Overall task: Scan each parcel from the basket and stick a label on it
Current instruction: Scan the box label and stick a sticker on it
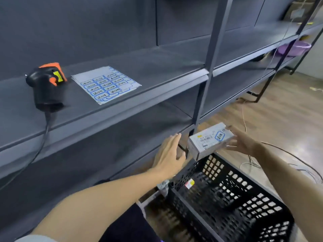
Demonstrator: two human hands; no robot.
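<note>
Parcel [210, 139], small and white, sitting just above the far rim of the black basket [227, 193], with a blue label [220, 135] already stuck on top. Right hand [242, 143] touching its right end, fingers spread and only loosely bent. Left hand [168, 155] hovering just beside its left end, flat and wide, holding nothing. Scanner [46, 86] and sticker sheet [106, 84] lying on the gray shelf [157, 67] above.
</note>
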